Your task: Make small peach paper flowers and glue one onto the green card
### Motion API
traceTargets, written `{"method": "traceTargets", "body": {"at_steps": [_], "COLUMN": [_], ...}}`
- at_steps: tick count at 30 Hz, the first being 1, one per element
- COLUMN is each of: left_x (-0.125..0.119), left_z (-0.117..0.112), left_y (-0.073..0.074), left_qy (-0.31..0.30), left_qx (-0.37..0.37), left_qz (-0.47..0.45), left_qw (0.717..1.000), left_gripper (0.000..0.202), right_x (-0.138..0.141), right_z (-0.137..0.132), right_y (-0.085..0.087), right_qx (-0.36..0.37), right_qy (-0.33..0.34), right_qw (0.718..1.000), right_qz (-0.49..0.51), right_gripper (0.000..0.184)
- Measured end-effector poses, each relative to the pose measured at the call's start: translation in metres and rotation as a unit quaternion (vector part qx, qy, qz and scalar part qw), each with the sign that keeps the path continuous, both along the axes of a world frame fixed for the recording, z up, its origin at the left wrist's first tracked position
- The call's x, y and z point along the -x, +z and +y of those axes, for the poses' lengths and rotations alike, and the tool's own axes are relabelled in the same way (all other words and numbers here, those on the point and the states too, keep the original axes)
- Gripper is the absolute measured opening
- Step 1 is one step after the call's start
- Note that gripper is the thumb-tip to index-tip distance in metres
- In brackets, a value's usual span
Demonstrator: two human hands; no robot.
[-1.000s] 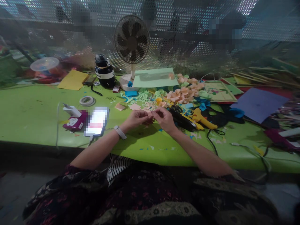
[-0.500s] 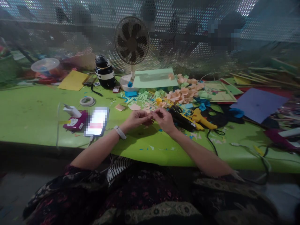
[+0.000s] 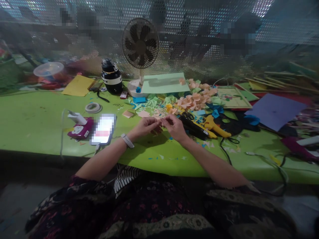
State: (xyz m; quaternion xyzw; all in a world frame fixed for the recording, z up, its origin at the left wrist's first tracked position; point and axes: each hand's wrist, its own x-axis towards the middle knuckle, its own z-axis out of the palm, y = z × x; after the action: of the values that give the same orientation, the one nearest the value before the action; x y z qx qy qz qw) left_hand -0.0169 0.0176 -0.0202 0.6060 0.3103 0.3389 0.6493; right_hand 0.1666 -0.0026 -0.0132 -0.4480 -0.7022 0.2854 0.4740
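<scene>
A small paper piece [image 3: 160, 123], too tiny to make out, is being pinched between the closed fingertips of the left hand [image 3: 146, 126] and right hand [image 3: 174, 126] above the bench's [image 3: 37, 122] front edge, beside the glue gun [image 3: 214, 127].

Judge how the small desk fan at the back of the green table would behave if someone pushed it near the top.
The fan would probably tip rather than slide: its wide round head sits high on a thin stem above a small white base. It looks like light plastic, so likely easy to shift.
</scene>
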Motion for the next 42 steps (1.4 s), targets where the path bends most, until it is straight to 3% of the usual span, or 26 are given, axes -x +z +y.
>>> {"method": "traceTargets", "body": {"at_steps": [8, 18, 24, 34, 42], "left_x": [0.000, 0.004, 0.006, 0.006, 0.007], "left_z": [-0.003, -0.003, -0.004, -0.003, -0.005], "left_y": [0.006, 0.008, 0.013, 0.014, 0.014], "left_qy": [0.012, -0.038, -0.008, -0.008, -0.008], "left_qx": [0.020, -0.005, 0.003, 0.013, -0.001], "left_qz": [-0.004, 0.022, 0.005, 0.008, 0.020], "left_qw": [1.000, 0.999, 1.000, 1.000, 1.000], "left_gripper": [0.035, 0.031, 0.027, 0.034, 0.032], "right_x": [-0.002, -0.005, -0.005, -0.004, -0.003], "right_z": [0.000, -0.002, -0.003, -0.003, -0.006], "right_y": [0.001, 0.002, 0.005, 0.004, 0.008], "right_qx": [-0.039, 0.035, 0.043, 0.045, 0.002], "right_qy": [-0.006, 0.019, 0.031, 0.045, 0.028], "right_qw": [0.995, 0.999, 0.999, 0.998, 0.999], "right_qz": [-0.093, -0.035, -0.008, -0.004, -0.044], "right_gripper": [0.033, 0.037, 0.040, 0.038, 0.036]}}
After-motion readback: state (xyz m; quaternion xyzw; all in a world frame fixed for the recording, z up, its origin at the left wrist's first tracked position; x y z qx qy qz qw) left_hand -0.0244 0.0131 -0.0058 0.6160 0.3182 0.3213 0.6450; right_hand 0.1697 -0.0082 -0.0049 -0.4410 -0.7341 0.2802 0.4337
